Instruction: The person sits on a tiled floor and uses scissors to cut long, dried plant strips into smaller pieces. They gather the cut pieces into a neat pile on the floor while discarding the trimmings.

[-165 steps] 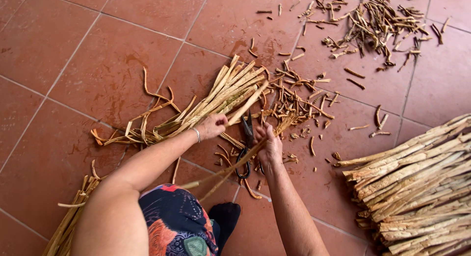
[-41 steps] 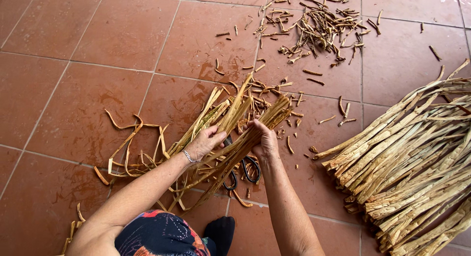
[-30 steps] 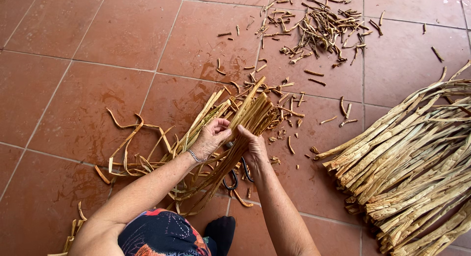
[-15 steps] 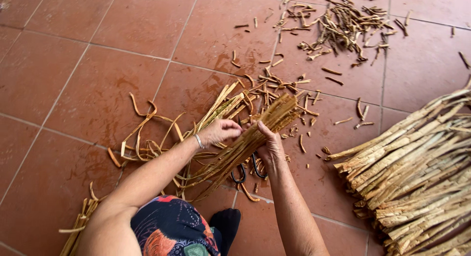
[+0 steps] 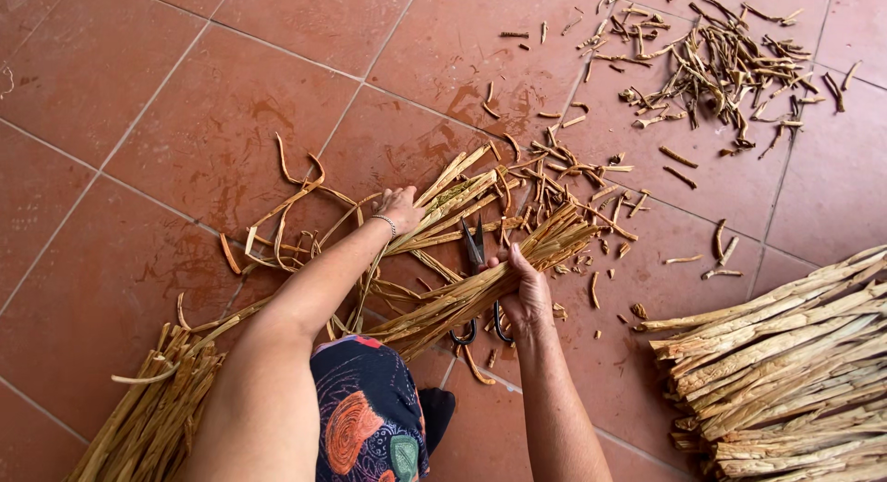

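At the near left we are leaving a loose heap of tan dried plant strips [image 5: 148,399] lying on the red tiled floor [image 5: 139,94]. Further right, our left hand [image 5: 399,207] is reaching into scattered curled pale fibre strips [image 5: 305,223], its grip closing on a few flat strips; these could snag on the tangled curls and pull the pile apart. In the middle, our right hand [image 5: 528,292] is pressing its grip around a thick bundle of straw-coloured strips [image 5: 490,283], which is slanting across the floor just over a pair of black-handled scissors [image 5: 478,288]. We are judging that the blades, pointing far and lying under the bundle, could nick fingers or get dragged along. At the far right, short brown offcuts [image 5: 721,66] are littering the tiles, and a stacked pile of long pale stalks [image 5: 795,362] is lying at the near right, where loose pieces could mix in.
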